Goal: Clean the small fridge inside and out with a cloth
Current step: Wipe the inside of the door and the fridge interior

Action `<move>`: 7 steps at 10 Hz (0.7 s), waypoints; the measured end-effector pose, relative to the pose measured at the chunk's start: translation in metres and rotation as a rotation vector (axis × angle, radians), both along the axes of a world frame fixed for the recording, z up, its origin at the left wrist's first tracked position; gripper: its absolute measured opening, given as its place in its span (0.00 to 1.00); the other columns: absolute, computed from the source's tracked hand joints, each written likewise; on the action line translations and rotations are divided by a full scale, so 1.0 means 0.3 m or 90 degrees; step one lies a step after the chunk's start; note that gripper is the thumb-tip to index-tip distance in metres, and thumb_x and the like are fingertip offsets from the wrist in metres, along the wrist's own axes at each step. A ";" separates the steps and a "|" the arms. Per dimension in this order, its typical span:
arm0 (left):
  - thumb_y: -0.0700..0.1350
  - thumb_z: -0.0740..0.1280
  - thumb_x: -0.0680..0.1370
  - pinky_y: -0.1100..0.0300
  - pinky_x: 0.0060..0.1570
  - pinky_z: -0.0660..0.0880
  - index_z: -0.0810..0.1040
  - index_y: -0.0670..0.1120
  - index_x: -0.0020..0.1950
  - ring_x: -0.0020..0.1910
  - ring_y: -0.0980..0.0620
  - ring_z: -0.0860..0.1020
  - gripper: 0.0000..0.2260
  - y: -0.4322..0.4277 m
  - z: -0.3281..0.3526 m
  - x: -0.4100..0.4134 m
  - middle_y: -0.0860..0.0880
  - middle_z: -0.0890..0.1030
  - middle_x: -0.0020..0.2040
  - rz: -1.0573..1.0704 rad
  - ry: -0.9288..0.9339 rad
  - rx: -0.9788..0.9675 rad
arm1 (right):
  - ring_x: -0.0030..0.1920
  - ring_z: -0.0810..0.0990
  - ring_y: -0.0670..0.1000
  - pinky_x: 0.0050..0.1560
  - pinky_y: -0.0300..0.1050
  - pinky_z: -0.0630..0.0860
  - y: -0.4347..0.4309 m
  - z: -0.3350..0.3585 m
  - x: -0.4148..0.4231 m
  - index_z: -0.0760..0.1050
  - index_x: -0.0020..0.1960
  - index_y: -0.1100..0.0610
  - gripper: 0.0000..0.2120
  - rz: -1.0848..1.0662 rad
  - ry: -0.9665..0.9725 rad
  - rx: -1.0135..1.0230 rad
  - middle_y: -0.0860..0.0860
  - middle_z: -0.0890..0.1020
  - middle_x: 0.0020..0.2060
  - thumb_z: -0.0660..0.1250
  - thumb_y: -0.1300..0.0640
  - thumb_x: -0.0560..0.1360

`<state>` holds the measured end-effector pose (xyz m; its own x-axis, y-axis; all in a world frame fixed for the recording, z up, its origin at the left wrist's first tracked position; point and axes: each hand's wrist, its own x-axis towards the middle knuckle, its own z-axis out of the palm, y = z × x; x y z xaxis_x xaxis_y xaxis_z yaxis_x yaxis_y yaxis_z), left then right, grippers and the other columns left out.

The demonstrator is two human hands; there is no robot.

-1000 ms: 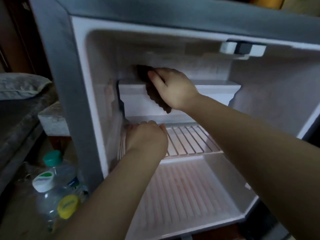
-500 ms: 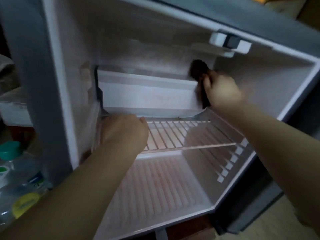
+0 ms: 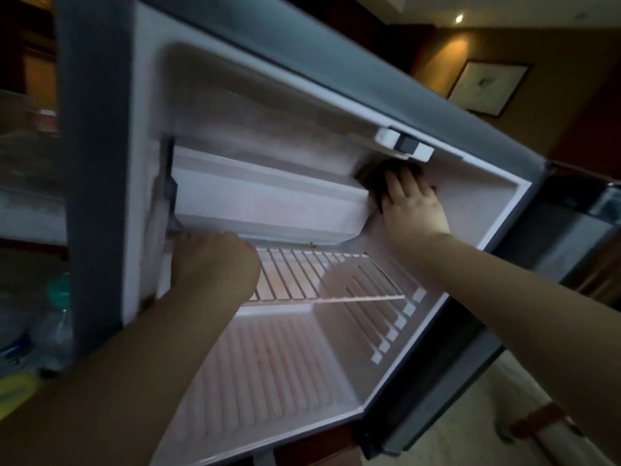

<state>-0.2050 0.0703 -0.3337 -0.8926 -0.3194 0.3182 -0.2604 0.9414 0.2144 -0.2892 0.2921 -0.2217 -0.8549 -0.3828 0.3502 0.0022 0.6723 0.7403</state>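
Note:
The small grey fridge (image 3: 302, 72) stands open, its white inside bare. My right hand (image 3: 415, 210) lies with straight fingers on a dark cloth (image 3: 371, 183) and presses it against the upper right inner wall, just below the white switch block (image 3: 403, 144) and beside the right end of the white upper compartment (image 3: 268, 200). Most of the cloth is hidden under the hand. My left hand (image 3: 215, 264) rests on the back left of the wire shelf (image 3: 322, 277) with fingers curled under; its fingertips are hidden.
Plastic bottles (image 3: 55, 314) with green and yellow caps stand on the floor left of the fridge. The fridge door (image 3: 571, 230) hangs open at the right. A ribbed white floor (image 3: 268, 375) lies under the shelf. A framed picture (image 3: 489, 87) hangs on the far wall.
My right hand has swept the cloth from the left end of the upper compartment across to the right inner wall. The left hand has stayed on the shelf. The view has tilted.

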 end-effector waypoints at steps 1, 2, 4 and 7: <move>0.48 0.54 0.81 0.51 0.53 0.71 0.76 0.43 0.48 0.52 0.43 0.77 0.14 0.022 0.061 0.064 0.43 0.79 0.48 0.040 0.013 0.024 | 0.76 0.47 0.63 0.75 0.58 0.41 0.015 -0.034 0.050 0.51 0.78 0.62 0.28 0.012 -0.037 0.041 0.61 0.48 0.77 0.42 0.55 0.79; 0.41 0.54 0.81 0.51 0.54 0.71 0.75 0.42 0.60 0.57 0.42 0.76 0.14 0.021 0.059 0.065 0.43 0.78 0.57 -0.002 -0.085 -0.140 | 0.77 0.46 0.62 0.75 0.56 0.42 0.080 -0.021 0.140 0.53 0.78 0.59 0.24 0.004 -0.116 0.095 0.59 0.47 0.77 0.45 0.56 0.83; 0.48 0.54 0.81 0.52 0.52 0.70 0.72 0.45 0.43 0.51 0.42 0.78 0.12 0.017 0.064 0.070 0.45 0.73 0.40 0.006 -0.008 0.074 | 0.77 0.48 0.59 0.73 0.52 0.52 0.104 0.112 0.221 0.57 0.77 0.55 0.23 -0.004 -0.053 0.023 0.57 0.50 0.78 0.44 0.56 0.83; 0.37 0.54 0.79 0.54 0.46 0.67 0.72 0.42 0.64 0.57 0.41 0.75 0.16 0.026 0.056 0.070 0.43 0.76 0.59 -0.020 -0.051 -0.060 | 0.77 0.48 0.59 0.76 0.54 0.49 0.011 -0.127 0.070 0.62 0.75 0.58 0.23 -0.005 -0.191 0.000 0.54 0.54 0.77 0.52 0.53 0.82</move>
